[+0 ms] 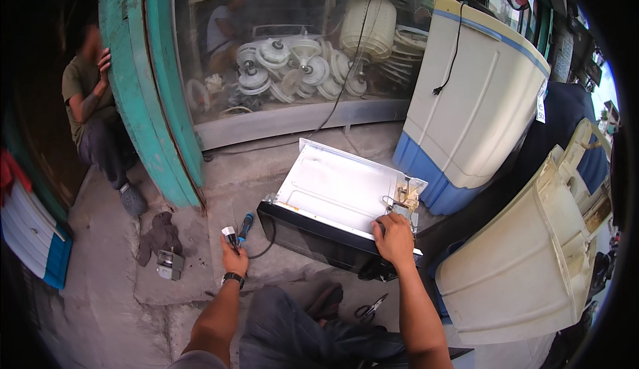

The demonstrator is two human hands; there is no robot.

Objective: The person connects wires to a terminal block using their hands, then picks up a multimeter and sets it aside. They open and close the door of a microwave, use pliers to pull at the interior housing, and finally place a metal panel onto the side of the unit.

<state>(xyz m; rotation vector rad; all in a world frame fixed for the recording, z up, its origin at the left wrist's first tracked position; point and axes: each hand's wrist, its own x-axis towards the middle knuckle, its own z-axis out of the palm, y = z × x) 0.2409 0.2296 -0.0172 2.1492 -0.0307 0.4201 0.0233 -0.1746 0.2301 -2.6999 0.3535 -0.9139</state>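
Observation:
My left hand [233, 260] is closed round a dark plug-like piece with a white end [229, 233]. A black cord [271, 241] curves from that hand to the opened appliance. Beside the fingers a screwdriver [246, 225] with a blue and black handle points down to the ground. The appliance lies before me, with a white metal panel [336, 186] and a black front [309, 240]. My right hand [394, 238] has its fingers curled at the panel's right corner, next to wires and fittings [405, 199]; what they grip is hidden.
Scissors [371, 308] lie near my feet. On the left are a grey motor-like part [170, 264] and a dark rag [160, 236]. A person [93, 103] sits behind the green post [148, 89]. Washing machine bodies [476, 89] stand right; white parts [293, 66] fill a display case.

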